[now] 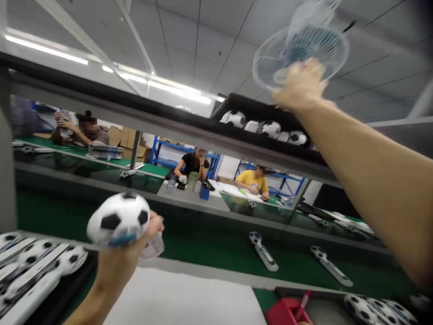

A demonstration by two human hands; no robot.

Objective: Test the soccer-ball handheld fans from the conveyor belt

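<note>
My left hand [130, 250] is wrapped round a soccer-ball-patterned piece [120, 219], white with black patches, above the near worktop. A clear plastic part [154, 246] shows beside its fingers. Raised at the upper right, my right hand [301, 83] is in front of a round fan [267, 58], blurred by motion; what it holds, if anything, cannot be made out. Below that hand, a black tray [233, 101] on the upper shelf holds several soccer-patterned pieces [269, 129].
Soccer-patterned parts [69, 259] fill a tray at the left. White paper [182, 295] covers the near worktop. A red box [284, 312] and more parts [368, 309] are at the lower right. Two long pieces [264, 253] lie on the green belt [219, 248]. Several people sit beyond.
</note>
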